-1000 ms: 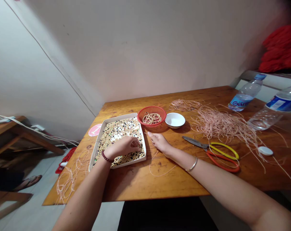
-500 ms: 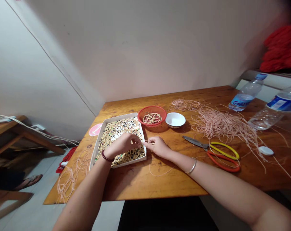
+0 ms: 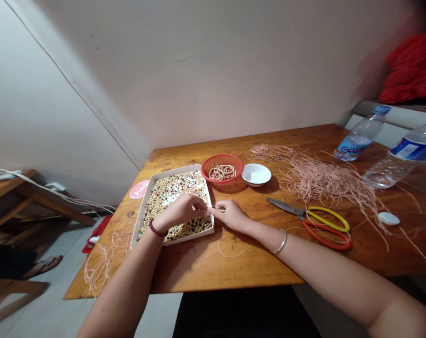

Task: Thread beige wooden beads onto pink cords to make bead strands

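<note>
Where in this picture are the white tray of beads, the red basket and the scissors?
White tray of beads [image 3: 141, 211]: head view, point on its left rim.
Red basket [image 3: 222, 182]: head view, point on its front rim.
Scissors [image 3: 286, 207]: head view, point on the metal blade.

I'm reading "Gan" in white on the blue label of the plastic water bottle [image 3: 352, 150], and what looks like a 1 on the pink round sticker [image 3: 139, 189]
</note>
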Available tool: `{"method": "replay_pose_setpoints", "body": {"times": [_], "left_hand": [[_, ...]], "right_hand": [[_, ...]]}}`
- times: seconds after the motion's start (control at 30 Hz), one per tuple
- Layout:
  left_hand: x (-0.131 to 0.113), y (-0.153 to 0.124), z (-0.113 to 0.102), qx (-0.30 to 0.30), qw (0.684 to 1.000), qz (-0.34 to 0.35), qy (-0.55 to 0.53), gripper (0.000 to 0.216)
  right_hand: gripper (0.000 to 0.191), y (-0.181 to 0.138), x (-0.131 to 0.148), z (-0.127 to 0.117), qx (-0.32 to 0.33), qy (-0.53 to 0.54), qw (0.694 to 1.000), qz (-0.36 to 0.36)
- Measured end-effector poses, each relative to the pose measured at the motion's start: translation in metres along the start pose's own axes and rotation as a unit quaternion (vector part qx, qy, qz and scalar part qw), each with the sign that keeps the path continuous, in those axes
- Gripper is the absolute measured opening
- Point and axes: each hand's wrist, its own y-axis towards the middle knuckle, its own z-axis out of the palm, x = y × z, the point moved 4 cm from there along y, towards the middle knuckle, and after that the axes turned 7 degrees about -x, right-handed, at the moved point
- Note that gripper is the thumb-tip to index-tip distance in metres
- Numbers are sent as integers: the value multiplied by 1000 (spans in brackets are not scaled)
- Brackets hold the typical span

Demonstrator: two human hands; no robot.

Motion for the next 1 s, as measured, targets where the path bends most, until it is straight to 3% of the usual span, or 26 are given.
{"method": "replay_pose_setpoints", "body": {"times": [0.3,0.53,1.0], "left_hand": [[0,1,5,-6,1000,-3,20,20],[-1,0,-1,-48,999,21,2,14],[-3,-1,-3,-47,999,19,2,17]], "right_hand": [[44,-3,3,1,10,-13,1000,-15],[46,0,5,-2,-6,5,1000,9],[44,0,1,-2,-10,-16,1000,5]]}}
